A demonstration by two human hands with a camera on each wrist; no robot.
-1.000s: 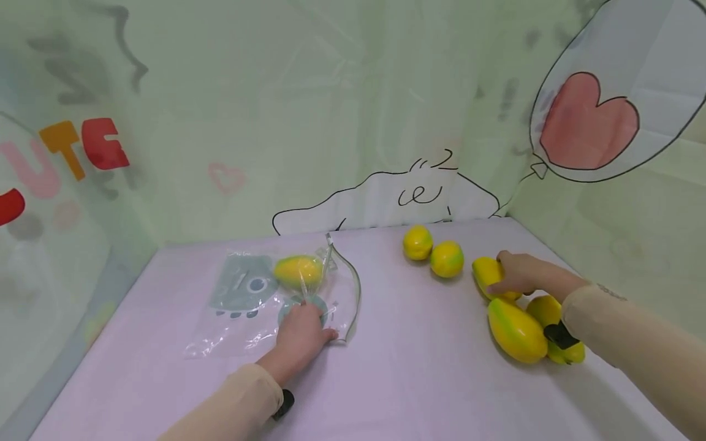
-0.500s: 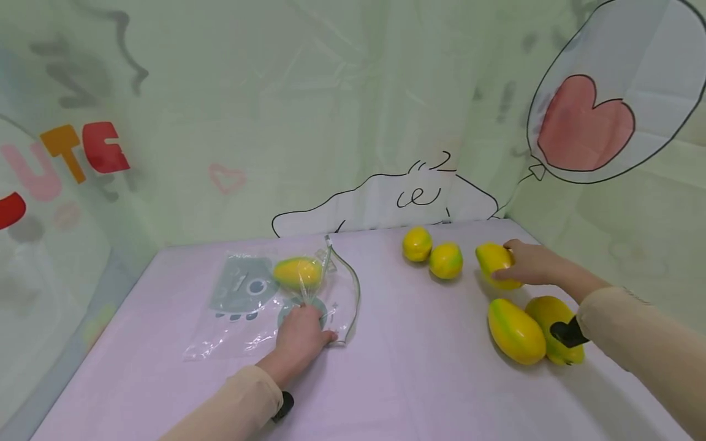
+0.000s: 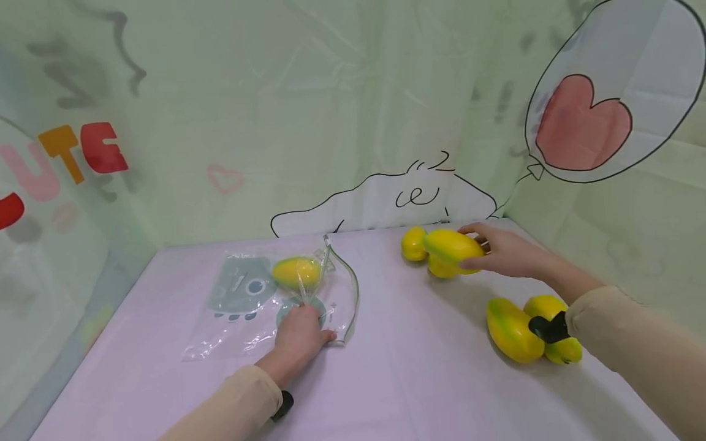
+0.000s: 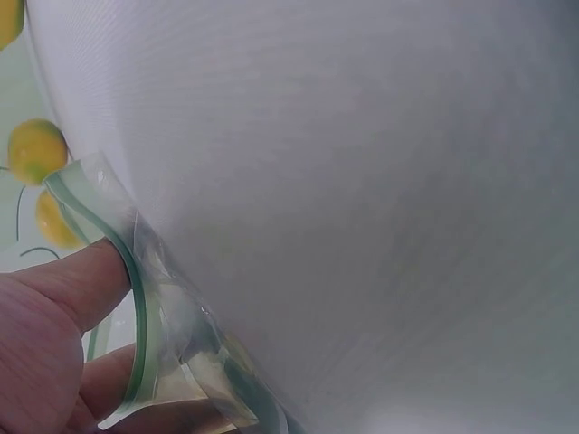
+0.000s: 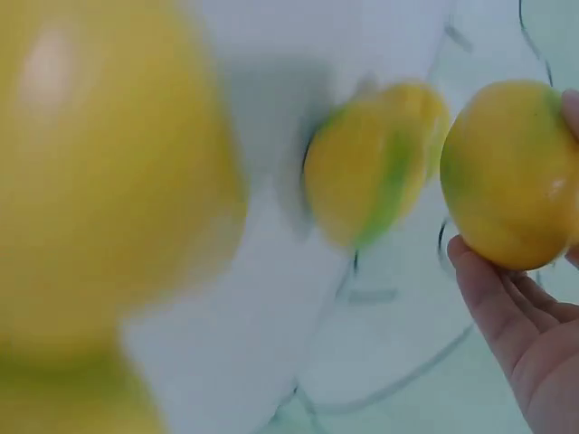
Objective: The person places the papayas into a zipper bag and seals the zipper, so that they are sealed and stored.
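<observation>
My right hand holds a yellow-green mango by its right end, in front of two rounder yellow fruits, one plainly seen at the back. In the right wrist view, fingers and thumb grip this mango. On the left, a clear zip bag with a printed grey-green figure lies flat, one mango inside. My left hand grips the bag near its mouth. The left wrist view shows the thumb under the green zip edge; the other fingers are partly hidden.
Two more mangoes, one in front, lie together at right under the right forearm. Pale fabric walls with drawings enclose the lilac tabletop at back and sides. Dark wrist straps show at both sleeves.
My right hand has picked up the mango from the group at right and carried it leftward, over the rounder fruits. My left hand and the bag have stayed in place.
</observation>
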